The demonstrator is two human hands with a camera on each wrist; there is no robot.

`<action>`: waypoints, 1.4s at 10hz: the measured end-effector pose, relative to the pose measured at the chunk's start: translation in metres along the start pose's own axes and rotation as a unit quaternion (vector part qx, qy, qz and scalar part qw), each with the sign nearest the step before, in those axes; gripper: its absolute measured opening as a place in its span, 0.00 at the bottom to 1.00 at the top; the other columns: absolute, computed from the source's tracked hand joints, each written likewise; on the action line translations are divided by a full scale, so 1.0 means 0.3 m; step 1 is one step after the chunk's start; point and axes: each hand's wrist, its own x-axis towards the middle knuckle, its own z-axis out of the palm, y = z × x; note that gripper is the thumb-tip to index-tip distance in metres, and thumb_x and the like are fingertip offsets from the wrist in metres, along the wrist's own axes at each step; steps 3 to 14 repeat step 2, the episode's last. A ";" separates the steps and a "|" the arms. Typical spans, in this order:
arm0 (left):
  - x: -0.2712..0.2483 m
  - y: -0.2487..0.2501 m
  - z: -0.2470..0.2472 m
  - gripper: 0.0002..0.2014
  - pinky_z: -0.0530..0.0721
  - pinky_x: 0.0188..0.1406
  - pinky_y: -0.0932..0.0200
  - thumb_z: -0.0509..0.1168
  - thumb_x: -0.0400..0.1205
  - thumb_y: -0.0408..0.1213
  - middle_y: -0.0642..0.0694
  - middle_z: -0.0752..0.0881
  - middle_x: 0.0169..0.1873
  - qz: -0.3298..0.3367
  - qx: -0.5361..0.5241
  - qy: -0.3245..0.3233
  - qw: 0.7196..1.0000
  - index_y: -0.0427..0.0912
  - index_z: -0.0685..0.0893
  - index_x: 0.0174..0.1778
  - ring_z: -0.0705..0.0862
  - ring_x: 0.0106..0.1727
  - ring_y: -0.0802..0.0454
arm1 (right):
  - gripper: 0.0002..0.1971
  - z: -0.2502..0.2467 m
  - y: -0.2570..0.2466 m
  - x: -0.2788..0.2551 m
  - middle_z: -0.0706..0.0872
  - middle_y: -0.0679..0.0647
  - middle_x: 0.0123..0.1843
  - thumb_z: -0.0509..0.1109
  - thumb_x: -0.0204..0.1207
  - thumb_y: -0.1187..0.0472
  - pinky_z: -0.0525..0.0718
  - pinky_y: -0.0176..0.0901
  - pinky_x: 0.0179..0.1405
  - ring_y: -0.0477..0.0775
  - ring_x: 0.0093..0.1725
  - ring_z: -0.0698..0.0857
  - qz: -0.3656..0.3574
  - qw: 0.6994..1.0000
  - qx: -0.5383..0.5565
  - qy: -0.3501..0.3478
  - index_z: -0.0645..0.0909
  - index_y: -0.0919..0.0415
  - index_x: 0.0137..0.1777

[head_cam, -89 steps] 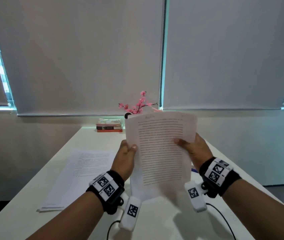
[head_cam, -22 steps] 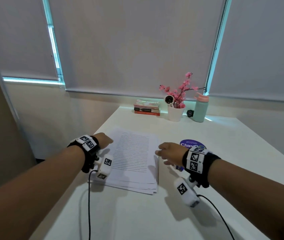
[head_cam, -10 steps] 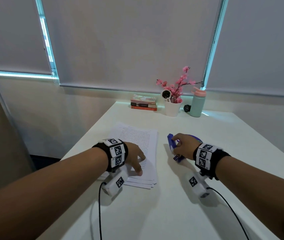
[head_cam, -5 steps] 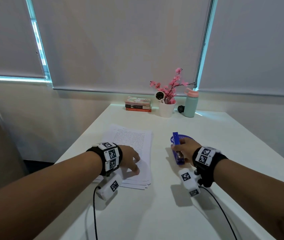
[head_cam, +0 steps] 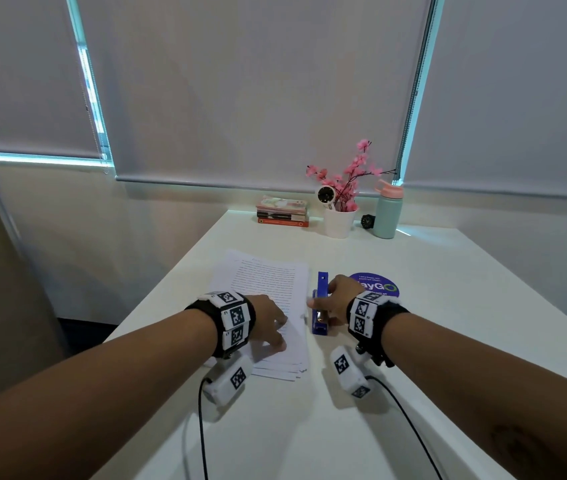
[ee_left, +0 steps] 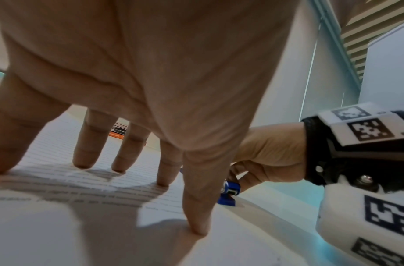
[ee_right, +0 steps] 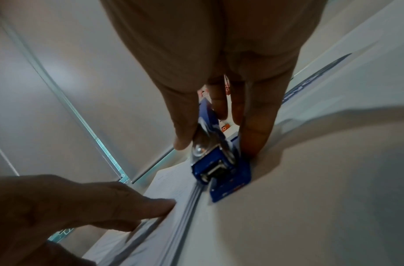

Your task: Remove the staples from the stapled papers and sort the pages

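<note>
A stack of printed pages [head_cam: 268, 289] lies on the white table [head_cam: 309, 427], its near edges fanned out. My left hand [head_cam: 270, 325] presses on the near part of the stack [ee_left: 82, 183] with straight, spread fingers [ee_left: 164, 171]. Just right of the stack, a blue stapler [head_cam: 320, 306] stands on the table. My right hand [head_cam: 335, 299] grips it from above, thumb on one side and fingers on the other. In the right wrist view the stapler's rear end [ee_right: 219, 169] touches the table beside the paper edges [ee_right: 169, 225].
A round blue sticker [head_cam: 380, 287] lies right of the stapler. At the far edge stand a pile of books [head_cam: 282, 211], a white pot with pink flowers [head_cam: 340, 216] and a green bottle [head_cam: 387, 211]. Cables run off both wrist units.
My right hand picked the blue stapler up off the sticker and brought it nearer, close against the stack's right edge. My left hand moved onto the near pages and stays pressed there.
</note>
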 end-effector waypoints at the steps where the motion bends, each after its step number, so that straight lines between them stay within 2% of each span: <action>1: 0.006 -0.002 0.005 0.29 0.77 0.56 0.53 0.64 0.80 0.57 0.42 0.79 0.68 -0.008 0.006 0.006 1.000 0.46 0.76 0.74 0.78 0.67 0.44 | 0.27 0.018 -0.018 0.005 0.88 0.60 0.50 0.83 0.63 0.44 0.89 0.62 0.50 0.62 0.50 0.89 -0.003 1.000 0.003 -0.001 0.77 0.60 0.52; 2: 0.007 -0.017 0.022 0.33 0.78 0.60 0.49 0.65 0.78 0.62 0.41 0.73 0.71 -0.021 -0.010 0.025 0.999 0.50 0.72 0.76 0.77 0.69 0.41 | 0.39 -0.020 -0.001 -0.038 0.81 0.58 0.65 0.73 0.69 0.33 0.85 0.55 0.58 0.60 0.59 0.85 -0.013 0.996 -0.077 0.030 0.71 0.60 0.70; 14: 0.007 -0.017 0.022 0.33 0.78 0.60 0.49 0.65 0.78 0.62 0.41 0.73 0.71 -0.021 -0.010 0.025 0.999 0.50 0.72 0.76 0.77 0.69 0.41 | 0.39 -0.020 -0.001 -0.038 0.81 0.58 0.65 0.73 0.69 0.33 0.85 0.55 0.58 0.60 0.59 0.85 -0.013 0.996 -0.077 0.030 0.71 0.60 0.70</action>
